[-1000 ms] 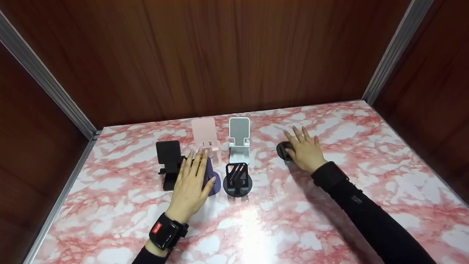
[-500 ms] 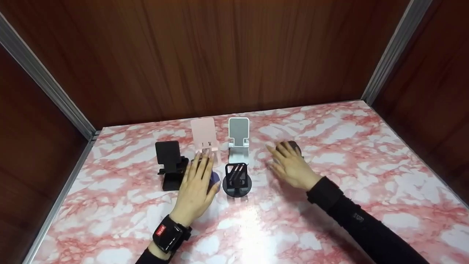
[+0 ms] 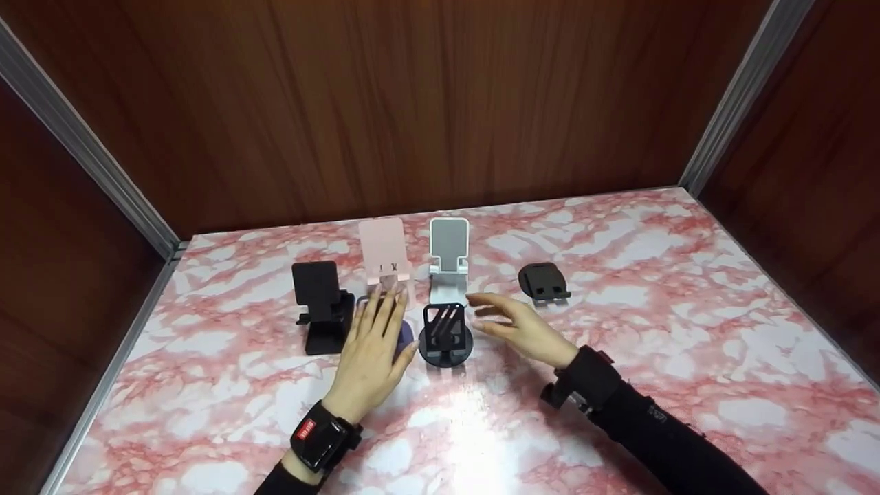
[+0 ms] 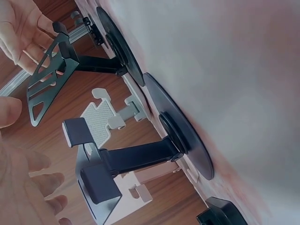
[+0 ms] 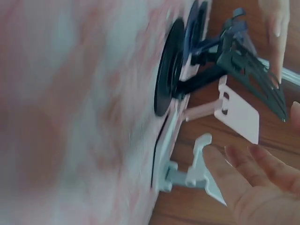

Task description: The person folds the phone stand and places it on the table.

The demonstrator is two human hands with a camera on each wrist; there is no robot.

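Note:
My left hand [image 3: 371, 364] stretches flat over a dark blue phone stand [image 3: 407, 335], hiding most of it in the head view. The left wrist view shows that stand's tilted plate [image 4: 101, 180] facing the palm, with the fingers straight. Beside it stands a black phone stand with slots [image 3: 445, 330], raised on a round base. My right hand [image 3: 526, 333] is just right of this slotted stand, fingers loosely bent, nothing held. In the right wrist view its fingers [image 5: 239, 171] overlap a white phone stand [image 5: 192, 176].
Behind are a pink phone stand [image 3: 383, 247] and the white one with a grey pad [image 3: 449, 245]. A black phone stand [image 3: 320, 295] is at the left. Further right lies a folded black stand [image 3: 544, 282]. Wood-grain panels [image 3: 440, 103] enclose the marbled table [image 3: 653, 295].
My right hand has left the folded black stand, moving left and toward me to the slotted stand. My left hand has shifted slightly right over the blue stand, whose plate sits lower.

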